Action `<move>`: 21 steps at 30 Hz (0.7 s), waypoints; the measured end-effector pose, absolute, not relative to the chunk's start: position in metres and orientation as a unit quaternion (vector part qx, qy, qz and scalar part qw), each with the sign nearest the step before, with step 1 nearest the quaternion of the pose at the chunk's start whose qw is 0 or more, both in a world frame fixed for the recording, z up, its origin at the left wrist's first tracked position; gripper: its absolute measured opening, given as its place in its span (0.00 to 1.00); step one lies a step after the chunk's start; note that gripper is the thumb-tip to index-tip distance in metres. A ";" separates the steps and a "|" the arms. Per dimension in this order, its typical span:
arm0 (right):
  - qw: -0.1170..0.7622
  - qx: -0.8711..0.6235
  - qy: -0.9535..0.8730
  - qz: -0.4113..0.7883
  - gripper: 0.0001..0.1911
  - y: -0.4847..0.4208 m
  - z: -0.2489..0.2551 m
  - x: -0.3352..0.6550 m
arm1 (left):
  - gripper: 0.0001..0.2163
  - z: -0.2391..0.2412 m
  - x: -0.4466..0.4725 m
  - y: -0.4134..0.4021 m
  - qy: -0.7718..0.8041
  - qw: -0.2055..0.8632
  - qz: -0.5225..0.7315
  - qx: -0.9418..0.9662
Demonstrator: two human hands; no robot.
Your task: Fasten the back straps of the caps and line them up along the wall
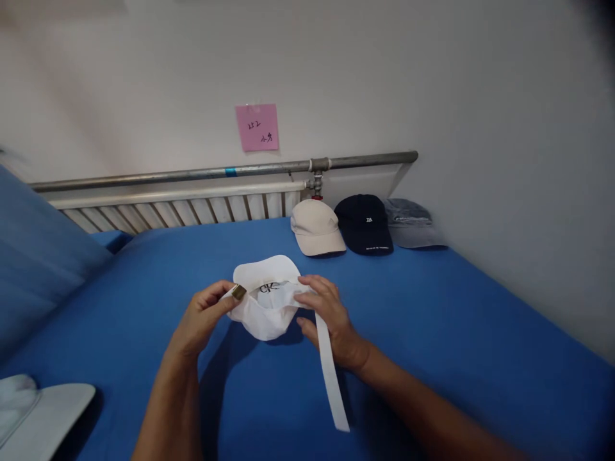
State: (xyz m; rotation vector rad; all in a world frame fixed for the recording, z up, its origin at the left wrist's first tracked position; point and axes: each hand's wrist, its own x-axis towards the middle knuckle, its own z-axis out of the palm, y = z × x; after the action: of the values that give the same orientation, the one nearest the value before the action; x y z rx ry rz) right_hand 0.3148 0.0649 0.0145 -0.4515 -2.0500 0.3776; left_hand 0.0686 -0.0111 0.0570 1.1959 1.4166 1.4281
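A white cap (263, 301) with black lettering is held above the blue bed sheet (432, 333), its inside facing me. My left hand (204, 317) pinches the cap's back edge at a small brass buckle (239, 292). My right hand (329, 317) grips the other side of the back opening. The cap's long white strap (331, 371) trails down over my right wrist.
Three caps lie in a row by the wall: a beige cap (316, 227), a navy cap (364, 224) and a grey cap (410, 223). Another pale cap (33, 413) sits at the lower left. A radiator (182, 210), a pipe and a pink note (257, 127) line the wall.
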 end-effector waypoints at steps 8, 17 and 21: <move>0.459 -0.166 -0.777 0.398 0.08 0.057 0.039 0.321 | 0.05 0.052 0.056 -0.015 0.523 0.422 0.586 0.453; 0.333 -0.259 -0.612 0.668 0.09 0.051 0.046 0.313 | 0.12 0.053 0.069 -0.016 0.488 0.566 0.498 0.439; 0.330 -0.265 -0.557 0.715 0.09 0.057 0.042 0.311 | 0.13 0.049 0.079 -0.011 0.489 0.615 0.445 0.429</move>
State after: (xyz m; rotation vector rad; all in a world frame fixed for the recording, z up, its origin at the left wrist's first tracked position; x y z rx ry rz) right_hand 0.3108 0.0574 0.0418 -0.6926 -1.4567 1.8700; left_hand 0.0786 -0.0111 0.0485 0.9895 1.1267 1.0251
